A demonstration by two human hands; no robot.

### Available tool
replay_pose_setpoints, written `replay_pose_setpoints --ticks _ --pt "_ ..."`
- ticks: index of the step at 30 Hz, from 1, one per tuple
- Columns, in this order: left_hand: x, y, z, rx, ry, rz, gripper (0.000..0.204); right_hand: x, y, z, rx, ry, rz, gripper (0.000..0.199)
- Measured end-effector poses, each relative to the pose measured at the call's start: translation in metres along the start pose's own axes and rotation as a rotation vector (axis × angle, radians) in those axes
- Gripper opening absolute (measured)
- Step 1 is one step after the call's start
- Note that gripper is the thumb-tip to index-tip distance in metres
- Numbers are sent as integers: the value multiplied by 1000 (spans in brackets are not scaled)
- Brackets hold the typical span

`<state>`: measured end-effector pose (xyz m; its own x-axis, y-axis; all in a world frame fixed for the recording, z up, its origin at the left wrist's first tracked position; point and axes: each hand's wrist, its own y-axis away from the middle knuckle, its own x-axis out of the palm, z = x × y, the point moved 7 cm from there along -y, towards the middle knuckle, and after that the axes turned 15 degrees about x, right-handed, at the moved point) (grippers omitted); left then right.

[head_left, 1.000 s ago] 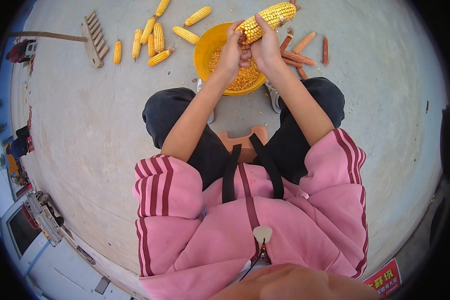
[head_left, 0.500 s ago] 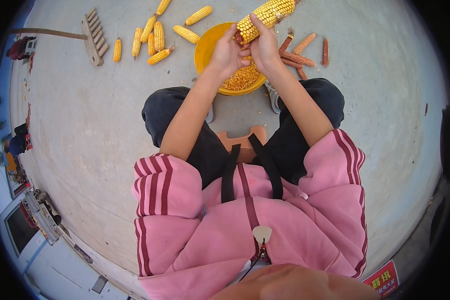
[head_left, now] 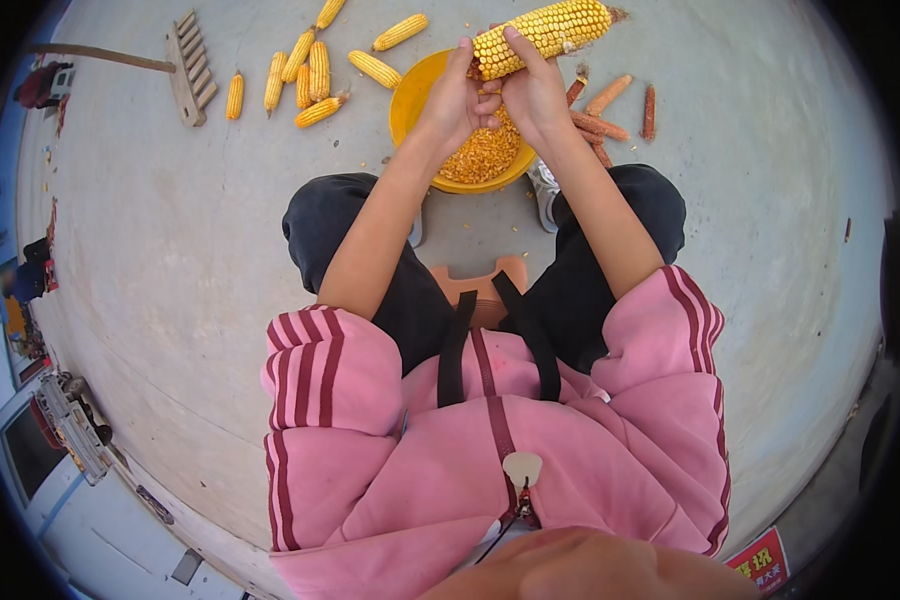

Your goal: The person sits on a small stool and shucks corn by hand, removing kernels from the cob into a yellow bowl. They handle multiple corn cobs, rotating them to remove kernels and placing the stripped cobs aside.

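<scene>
Between my two hands is a yellow ear of corn [head_left: 548, 36], tilted with its tip up to the right. My left hand [head_left: 457, 105] closes round its reddish lower end, where some cob shows bare. Wrapped on the ear from the right is my right hand [head_left: 532, 92], its thumb lying along the kernels. Below both hands a yellow basin [head_left: 410, 105] stands on the ground, holding loose corn kernels [head_left: 482, 155]. My forearms hide part of its rim.
Several whole ears of corn [head_left: 318, 72] lie at the far left, near a wooden rake [head_left: 185, 68]. Stripped reddish cobs [head_left: 598, 125] are heaped right of the basin. Stray kernels dot the concrete floor [head_left: 200, 260]. An orange-brown stool [head_left: 482, 285] is under me.
The ear has swung to a flatter tilt, with its tip a little farther right and lower. Both hands stay on it above the basin.
</scene>
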<state>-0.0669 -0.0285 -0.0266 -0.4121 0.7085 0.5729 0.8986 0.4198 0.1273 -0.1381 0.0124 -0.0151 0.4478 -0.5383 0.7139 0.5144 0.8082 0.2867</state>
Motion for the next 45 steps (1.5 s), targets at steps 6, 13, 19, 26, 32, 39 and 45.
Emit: replay_pose_setpoints --ticks 6,13,19,26,32,39,45 --pt "5 2 -4 46 -4 -42 35 -8 -5 -4 36 -54 31 30" --pt "11 3 -9 1 160 54 29 -8 -3 -5 115 -32 85 31" --pt "2 -2 1 3 199 19 31 -8 -5 -10 138 27 52 30" --pt "8 3 -9 55 134 21 32 -1 -2 -3 103 -56 66 31" --pt "6 1 -7 -33 212 18 38 5 -1 -4 56 116 130 32" --pt "1 0 -3 5 199 81 36 7 2 1 20 173 130 32" --pt "2 2 -6 57 167 68 35 9 2 2 56 73 140 33"
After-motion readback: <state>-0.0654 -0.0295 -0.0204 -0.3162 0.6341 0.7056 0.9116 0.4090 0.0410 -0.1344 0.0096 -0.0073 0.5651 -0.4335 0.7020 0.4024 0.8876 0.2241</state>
